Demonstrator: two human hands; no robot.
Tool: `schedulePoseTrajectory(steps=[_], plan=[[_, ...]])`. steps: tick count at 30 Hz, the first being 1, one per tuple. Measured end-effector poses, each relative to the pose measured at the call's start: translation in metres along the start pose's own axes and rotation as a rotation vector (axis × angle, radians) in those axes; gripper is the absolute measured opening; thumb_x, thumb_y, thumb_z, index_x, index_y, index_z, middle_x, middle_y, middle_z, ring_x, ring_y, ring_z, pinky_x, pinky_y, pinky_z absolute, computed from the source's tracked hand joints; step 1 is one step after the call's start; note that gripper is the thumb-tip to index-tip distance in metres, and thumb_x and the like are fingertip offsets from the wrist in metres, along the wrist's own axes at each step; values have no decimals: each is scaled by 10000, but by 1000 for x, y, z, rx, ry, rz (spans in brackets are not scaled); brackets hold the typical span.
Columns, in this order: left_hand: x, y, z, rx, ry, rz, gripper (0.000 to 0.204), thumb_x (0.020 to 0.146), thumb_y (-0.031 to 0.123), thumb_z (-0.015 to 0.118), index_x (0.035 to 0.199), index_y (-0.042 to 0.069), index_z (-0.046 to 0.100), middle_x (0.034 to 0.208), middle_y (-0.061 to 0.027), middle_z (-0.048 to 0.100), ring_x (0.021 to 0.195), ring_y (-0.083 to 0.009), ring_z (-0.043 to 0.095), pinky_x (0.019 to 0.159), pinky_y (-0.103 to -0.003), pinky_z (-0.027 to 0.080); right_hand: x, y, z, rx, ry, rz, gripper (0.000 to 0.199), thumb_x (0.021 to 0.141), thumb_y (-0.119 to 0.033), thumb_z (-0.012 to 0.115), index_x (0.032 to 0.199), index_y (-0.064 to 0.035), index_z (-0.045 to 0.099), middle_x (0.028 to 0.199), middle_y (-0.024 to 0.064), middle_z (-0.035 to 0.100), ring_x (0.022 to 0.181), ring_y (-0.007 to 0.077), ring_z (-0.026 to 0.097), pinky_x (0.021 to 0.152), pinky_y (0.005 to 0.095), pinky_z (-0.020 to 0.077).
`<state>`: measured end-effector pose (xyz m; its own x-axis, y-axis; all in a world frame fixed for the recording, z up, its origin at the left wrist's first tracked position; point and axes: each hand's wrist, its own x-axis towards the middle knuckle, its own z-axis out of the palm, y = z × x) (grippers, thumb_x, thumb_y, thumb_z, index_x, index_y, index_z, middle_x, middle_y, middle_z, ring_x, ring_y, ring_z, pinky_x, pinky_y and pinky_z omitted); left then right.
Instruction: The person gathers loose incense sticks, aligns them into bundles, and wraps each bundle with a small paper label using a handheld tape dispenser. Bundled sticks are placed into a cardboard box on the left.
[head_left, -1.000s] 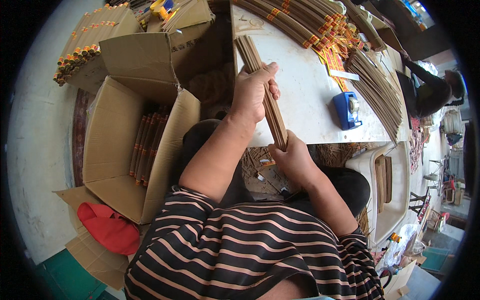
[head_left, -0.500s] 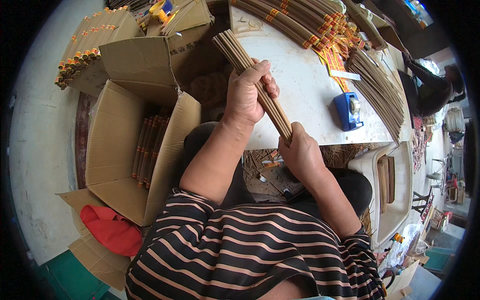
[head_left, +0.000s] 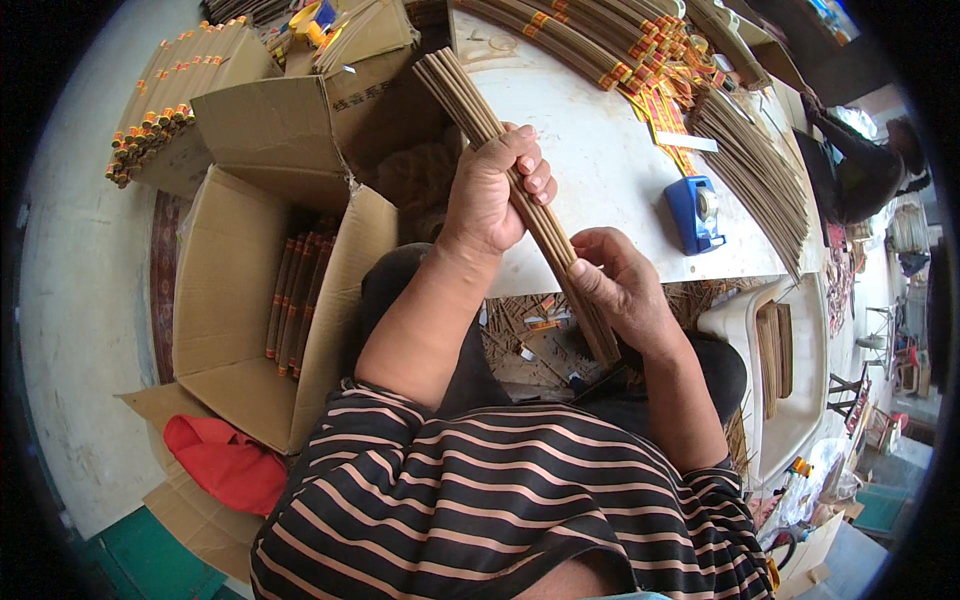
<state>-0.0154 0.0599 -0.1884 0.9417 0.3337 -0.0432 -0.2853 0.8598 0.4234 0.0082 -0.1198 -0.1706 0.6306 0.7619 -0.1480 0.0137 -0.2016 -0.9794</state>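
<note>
Left grip closed round one stick bundle, slanting across the near edge of the surface; right grip touches its lower half, closure unclear. Probably light, stiff, brittle; best held mid-length. Individual sticks uncountable. Beyond: one blue tape dispenser, one red cloth.

A crumpled red cloth lies beside an open brown cardboard box. A blue tape dispenser stands on the white surface.
</note>
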Motion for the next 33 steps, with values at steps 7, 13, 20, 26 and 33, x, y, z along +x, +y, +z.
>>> schedulePoseTrajectory(steps=[7,13,20,26,33], plan=[[1,-2,-2,20,-36,-22,167,805,122,629,719,135,487,593,8,471,501,-114,469,477,-265,403,-5,-5,-6,-195,74,72,201,839,-156,635,901,36,631,786,88,617,702,124,574,626,257,476],[-1,-4,1,46,-58,-23,140,803,124,637,762,136,504,594,5,479,506,-124,481,494,-284,415,-7,-10,-1,-525,150,-168,134,806,-95,625,867,23,640,742,159,621,656,225,617,604,298,493],[-1,-3,4,61,-15,-27,152,818,147,631,731,126,509,601,5,484,531,-115,473,502,-259,405,-5,-13,2,-704,200,-301,71,779,-49,594,776,21,600,693,163,597,637,296,603,600,352,497],[0,-1,2,59,-5,-24,163,822,152,623,708,114,512,596,0,498,537,-123,490,523,-269,419,-5,-12,-2,-726,148,-261,165,858,-124,556,875,36,593,785,182,600,708,294,601,644,346,481],[1,0,1,45,-26,-22,169,826,153,614,707,113,501,601,-1,504,544,-127,498,539,-278,427,-5,-15,-1,-600,167,-123,187,879,-158,554,869,26,589,766,161,589,688,258,582,630,322,461]])
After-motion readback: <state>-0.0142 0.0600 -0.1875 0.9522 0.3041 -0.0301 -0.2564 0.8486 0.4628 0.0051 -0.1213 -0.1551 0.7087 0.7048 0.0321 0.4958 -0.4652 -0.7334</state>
